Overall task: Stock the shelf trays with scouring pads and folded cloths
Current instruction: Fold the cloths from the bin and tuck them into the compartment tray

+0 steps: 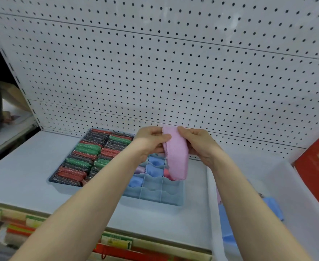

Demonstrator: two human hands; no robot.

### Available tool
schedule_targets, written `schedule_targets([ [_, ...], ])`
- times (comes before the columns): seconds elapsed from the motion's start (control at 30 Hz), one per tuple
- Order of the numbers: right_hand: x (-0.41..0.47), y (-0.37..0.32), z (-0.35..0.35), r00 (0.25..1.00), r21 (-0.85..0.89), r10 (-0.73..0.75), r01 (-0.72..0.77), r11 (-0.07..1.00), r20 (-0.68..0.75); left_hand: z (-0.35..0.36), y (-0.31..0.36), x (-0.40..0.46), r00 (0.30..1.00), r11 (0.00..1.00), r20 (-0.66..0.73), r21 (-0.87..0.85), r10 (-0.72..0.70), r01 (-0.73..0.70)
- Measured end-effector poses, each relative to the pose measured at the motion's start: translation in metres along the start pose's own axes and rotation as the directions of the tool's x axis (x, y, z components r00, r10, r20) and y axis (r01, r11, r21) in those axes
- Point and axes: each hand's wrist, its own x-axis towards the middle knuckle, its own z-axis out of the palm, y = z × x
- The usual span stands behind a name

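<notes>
Both hands — left [151, 142], right [200, 144] — pinch one pink cloth [175, 157] in a tight grip — folded, fuzzy, frayed-edged.

pegboard [173, 72] – white, behind shelf | red box [318, 178] – far right

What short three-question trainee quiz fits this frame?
1. True or false: both hands hold the pink cloth.
2. Which tray looks full: A, pad tray, or B, divided tray?
3. Where are the divided tray's empty cells?

Key:
1. True: left hand and right hand pinch its top.
2. A.
3. In the front rows.
</notes>
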Motion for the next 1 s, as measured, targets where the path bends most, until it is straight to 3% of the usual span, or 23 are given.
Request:
schedule_targets([
  [0.2,-0.003,-0.014,-0.005,0.988,0.252,-0.156,0.146,0.957,0.018,0.001,0.015,-0.001,0.954,0.956,-0.048,0.024,0.295,-0.294],
  [0.33,-0.006,-0.023,-0.007,0.966,0.161,-0.258,0.253,0.954,0.011,0.004,0.026,-0.007,0.920,0.920,-0.013,0.003,0.392,-0.392],
  [0.47,-0.004,-0.031,-0.007,0.936,0.016,-0.346,0.348,0.938,-0.063,0.001,0.026,-0.009,0.951,0.951,0.086,-0.116,0.297,-0.286],
  [0.57,-0.001,-0.034,-0.004,0.910,0.006,-0.401,0.404,0.915,-0.111,-0.001,0.019,-0.008,0.961,0.978,0.191,0.010,0.202,-0.207],
  [0.63,0.000,-0.037,-0.003,0.919,0.118,-0.384,0.393,0.912,-0.091,-0.001,0.016,-0.008,0.965,0.965,0.144,0.115,0.219,-0.236],
  [0.73,-0.001,-0.034,-0.001,0.969,0.279,-0.249,0.236,0.931,0.011,-0.003,0.021,-0.007,0.964,0.961,0.008,0.081,0.266,-0.266],
  [0.8,-0.004,-0.028,0.001,0.980,0.164,-0.182,0.167,0.972,0.083,-0.005,0.025,-0.006,0.959,0.959,-0.052,0.054,0.280,-0.277],
  [0.87,-0.005,-0.021,0.005,0.977,0.066,-0.198,0.193,0.979,0.077,-0.007,0.028,-0.008,0.961,0.963,-0.073,0.042,0.268,-0.266],
  [1.0,-0.006,-0.025,0.007,0.963,0.075,-0.270,0.268,0.961,0.014,-0.008,0.029,-0.012,0.985,0.985,-0.005,0.039,0.170,-0.170],
])
